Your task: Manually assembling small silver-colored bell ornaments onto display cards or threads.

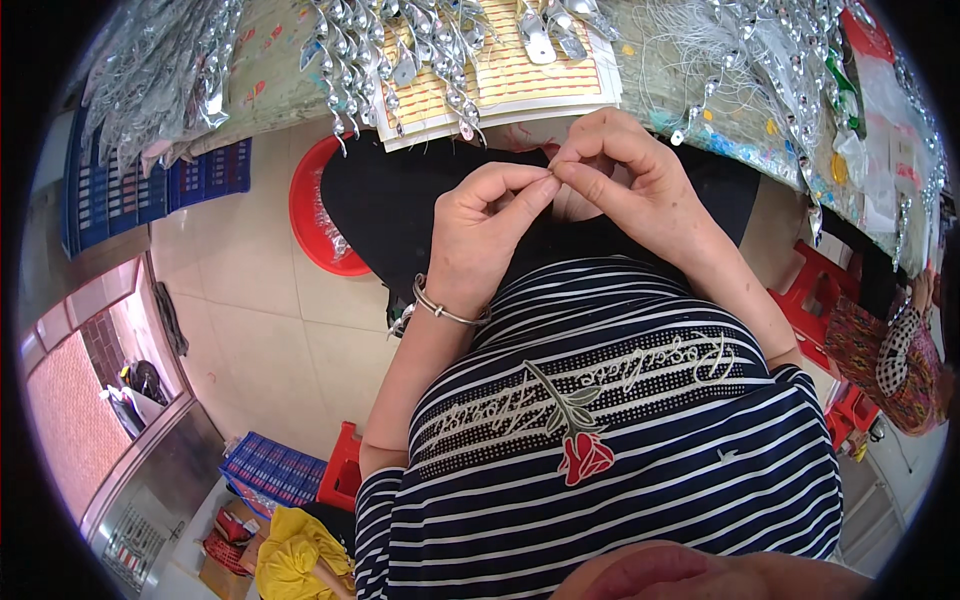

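Observation:
My left hand (480, 225), with a silver bangle (445, 312) at its wrist, pinches thumb and forefinger together. Fingertip to fingertip with it, my right hand (635, 180) makes a similar pinch, its other fingers curled. Whatever lies between the fingertips is too small to make out. Both hands are over my dark-clothed lap, just short of the table edge. Beyond them on the table lie patterned paper sheets (510, 90), and strands of silver twisted ornaments (430, 50) hang over the sheets' near edge.
A red basin (305, 205) holding clear, shiny pieces stands on the floor, left of my lap. Silver strands (165, 75) heap the table's left; pale threads (690, 60) spread on its right. Blue crates (115, 200) stand at left, red stools (805, 295) at right, near another person (900, 350).

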A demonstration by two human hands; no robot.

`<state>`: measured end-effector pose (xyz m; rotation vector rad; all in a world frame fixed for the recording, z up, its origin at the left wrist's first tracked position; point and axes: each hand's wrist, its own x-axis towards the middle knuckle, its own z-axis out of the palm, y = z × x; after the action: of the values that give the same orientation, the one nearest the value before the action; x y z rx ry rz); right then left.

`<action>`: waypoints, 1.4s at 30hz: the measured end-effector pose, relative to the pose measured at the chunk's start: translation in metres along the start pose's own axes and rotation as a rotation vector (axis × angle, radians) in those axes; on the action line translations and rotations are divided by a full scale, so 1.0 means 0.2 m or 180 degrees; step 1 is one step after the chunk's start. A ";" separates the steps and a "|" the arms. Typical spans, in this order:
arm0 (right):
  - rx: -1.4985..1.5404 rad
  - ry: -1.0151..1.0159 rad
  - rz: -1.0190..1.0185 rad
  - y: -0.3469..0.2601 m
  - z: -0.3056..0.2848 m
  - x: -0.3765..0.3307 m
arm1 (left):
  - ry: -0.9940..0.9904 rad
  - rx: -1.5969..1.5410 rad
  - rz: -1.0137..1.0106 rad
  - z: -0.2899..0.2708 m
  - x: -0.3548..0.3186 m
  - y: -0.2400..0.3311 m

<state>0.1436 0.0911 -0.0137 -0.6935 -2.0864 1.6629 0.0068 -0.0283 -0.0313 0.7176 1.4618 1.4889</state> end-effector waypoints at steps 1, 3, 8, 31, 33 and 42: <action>-0.0039 0.0023 -0.0097 0.00 0.00 0.00 | -0.0001 -0.0002 -0.0001 0.00 0.00 0.00; -0.0018 0.0013 -0.0058 0.01 0.00 0.00 | 0.0000 -0.0117 -0.0320 0.01 -0.01 0.02; 0.0003 -0.0075 -0.0007 0.00 0.00 0.00 | 0.0070 -0.0253 -0.0435 0.01 -0.02 0.03; 0.0863 -0.0016 0.0587 0.02 0.01 0.00 | -0.0046 -0.0456 -0.0752 -0.01 -0.02 0.08; 0.0839 -0.0113 0.0668 0.01 0.00 0.00 | -0.0044 -0.0380 -0.0762 -0.01 -0.02 0.07; 0.0837 -0.0218 0.0516 0.02 0.00 -0.01 | -0.0087 -0.0525 -0.0824 0.00 -0.02 0.07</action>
<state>0.1448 0.0908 -0.0180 -0.7438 -1.8485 2.0300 0.0056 -0.0314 -0.0166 0.4294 1.3374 1.3745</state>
